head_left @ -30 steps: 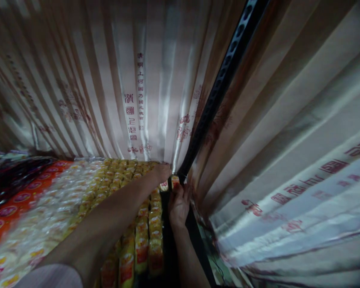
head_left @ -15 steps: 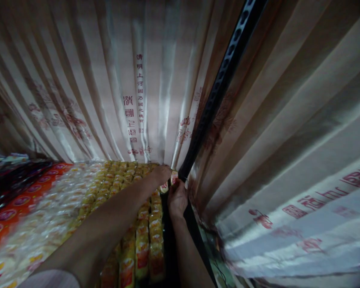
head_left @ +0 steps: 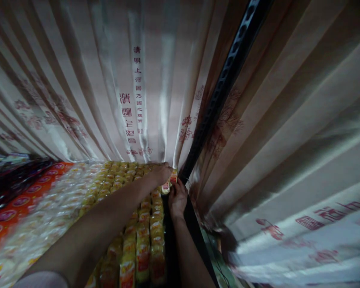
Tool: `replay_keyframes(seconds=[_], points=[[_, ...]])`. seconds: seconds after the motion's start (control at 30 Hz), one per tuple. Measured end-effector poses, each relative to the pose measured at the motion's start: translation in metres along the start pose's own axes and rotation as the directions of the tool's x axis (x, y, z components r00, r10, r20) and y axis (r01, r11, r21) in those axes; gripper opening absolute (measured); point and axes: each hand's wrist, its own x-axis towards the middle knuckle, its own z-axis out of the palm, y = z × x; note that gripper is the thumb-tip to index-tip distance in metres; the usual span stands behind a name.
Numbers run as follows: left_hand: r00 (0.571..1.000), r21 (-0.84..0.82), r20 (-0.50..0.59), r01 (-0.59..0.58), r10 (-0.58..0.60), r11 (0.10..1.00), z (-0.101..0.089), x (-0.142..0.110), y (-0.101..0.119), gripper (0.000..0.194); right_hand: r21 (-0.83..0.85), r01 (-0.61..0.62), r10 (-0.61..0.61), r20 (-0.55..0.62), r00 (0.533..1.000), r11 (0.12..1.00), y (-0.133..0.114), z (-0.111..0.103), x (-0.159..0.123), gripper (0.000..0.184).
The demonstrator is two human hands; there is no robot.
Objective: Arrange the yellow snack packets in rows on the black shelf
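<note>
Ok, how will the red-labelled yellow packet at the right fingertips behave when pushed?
The red-labelled yellow packet is probably light, being small beside the right hand. Its blocky shape suggests sliding rather than rolling. It may be slippery if wrapped like the shiny packet rows.

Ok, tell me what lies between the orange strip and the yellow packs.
Clear-wrapped pale packs fill the stretch up to the yellow packs, in the head view.

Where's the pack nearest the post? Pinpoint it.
The pack is just below centre in the head view, between the left hand and post, by the right hand.
</note>
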Motion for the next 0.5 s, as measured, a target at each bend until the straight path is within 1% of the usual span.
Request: replay_keyframes(seconds=[0.13, 0.23, 0.37, 0.43, 0.5], points=[[0.999, 0.000, 0.036, -0.009, 0.009, 1.000, -0.003, 0.002, -0.001, 0.023, -0.013, -0.021, 0.021, -0.031, 0.999, 1.000, -0.002, -0.003, -0.002, 0.039], [0.999, 0.008, 0.035, 0.001, -0.001, 1.000, -0.007, 0.004, 0.000, 0.026, 0.000, -0.012, 0.012, -0.031, 0.999, 1.000, -0.002, -0.005, -0.003, 0.045], [1.000, 0.027, 0.009, 0.028, -0.029, 0.999, -0.016, 0.000, 0.003, 0.025, -0.013, 0.013, -0.013, -0.005, 1.000, 1.000, -0.001, -0.004, -0.003, 0.040], [0.999, 0.036, -0.016, 0.048, -0.047, 0.998, -0.023, -0.007, 0.008, 0.024, -0.019, 0.008, -0.008, -0.024, 1.000, 1.000, 0.000, -0.003, -0.002, 0.037], [0.997, 0.017, -0.051, 0.065, -0.064, 0.998, -0.031, -0.016, 0.017, 0.022, 0.009, 0.003, -0.003, -0.071, 0.997, 1.000, 0.001, -0.001, 0.000, 0.035]])
